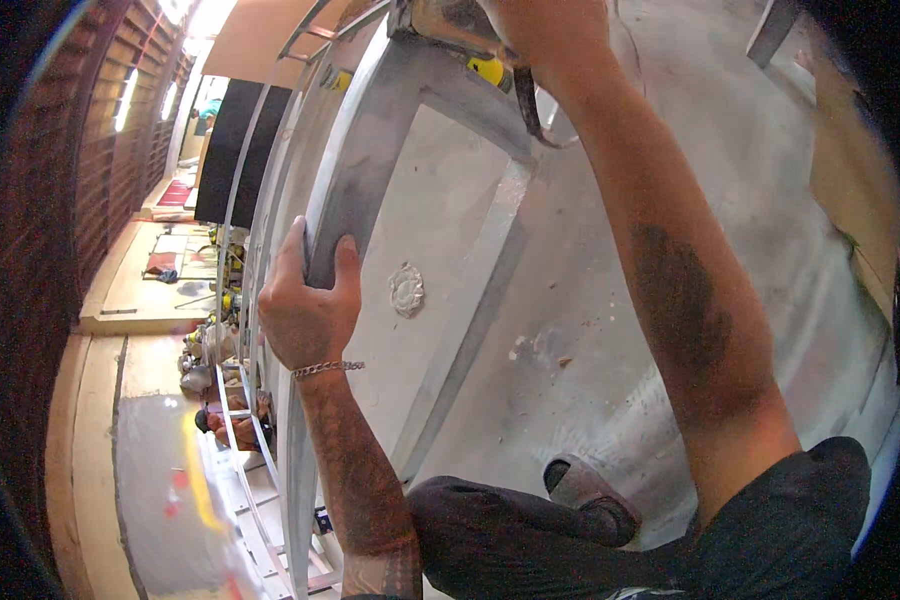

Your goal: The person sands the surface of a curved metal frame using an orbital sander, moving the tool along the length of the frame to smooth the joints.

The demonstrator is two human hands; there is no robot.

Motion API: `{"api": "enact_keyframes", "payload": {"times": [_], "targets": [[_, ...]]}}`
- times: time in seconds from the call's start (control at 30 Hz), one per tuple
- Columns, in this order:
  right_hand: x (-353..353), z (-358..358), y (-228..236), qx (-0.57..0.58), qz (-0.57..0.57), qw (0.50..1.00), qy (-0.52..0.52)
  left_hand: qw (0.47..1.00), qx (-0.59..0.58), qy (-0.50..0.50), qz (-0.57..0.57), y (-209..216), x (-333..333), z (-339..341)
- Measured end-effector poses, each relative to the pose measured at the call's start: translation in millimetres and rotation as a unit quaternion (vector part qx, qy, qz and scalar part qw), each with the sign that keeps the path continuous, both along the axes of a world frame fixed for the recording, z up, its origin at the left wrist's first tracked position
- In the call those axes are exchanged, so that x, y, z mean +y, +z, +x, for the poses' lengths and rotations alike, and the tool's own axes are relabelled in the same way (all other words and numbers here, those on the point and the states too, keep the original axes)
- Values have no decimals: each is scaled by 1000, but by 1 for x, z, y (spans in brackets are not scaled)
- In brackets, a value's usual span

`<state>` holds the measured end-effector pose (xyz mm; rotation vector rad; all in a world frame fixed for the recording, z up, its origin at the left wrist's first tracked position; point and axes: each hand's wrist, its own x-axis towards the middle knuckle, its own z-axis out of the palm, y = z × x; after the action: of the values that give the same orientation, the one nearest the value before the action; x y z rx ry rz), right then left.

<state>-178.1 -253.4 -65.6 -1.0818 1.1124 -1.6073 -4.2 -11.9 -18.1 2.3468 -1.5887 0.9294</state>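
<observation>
My left hand [315, 300] grips the edge of a broad grey metal bar [358, 165], thumb on one face and fingers on the other. The bar is part of a rectangular welded frame, and a thinner tube [470, 310] forms its right side. My right hand [555, 30] reaches to the top edge of the picture, where its fingers are cut off. Beneath it hangs a dark, curved, cord-like piece [530, 108]. A yellow rounded object [489, 71] is beside this, partly hidden by the frame.
A dried whitish patch [407, 290] marks the grey floor inside the frame. My shod foot [592, 495] is at lower right of it. Long metal rails [235, 250] run along the left. Beyond them a person [238, 430] crouches. A tan panel [855, 170] stands at right.
</observation>
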Motion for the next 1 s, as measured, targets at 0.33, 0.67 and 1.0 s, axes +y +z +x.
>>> {"api": "enact_keyframes", "payload": {"times": [0.33,0.67,1.0], "targets": [[-19,17,-11,14,23,1000,14,1000,-25,11,6,1,-1,-6],[-19,10,-14,13,-43,999,7,999,-30,-3,13,0,-3,-4],[-13,5,-9,29,-85,996,-1,1000,-21,5,16,3,-2,-5]]}}
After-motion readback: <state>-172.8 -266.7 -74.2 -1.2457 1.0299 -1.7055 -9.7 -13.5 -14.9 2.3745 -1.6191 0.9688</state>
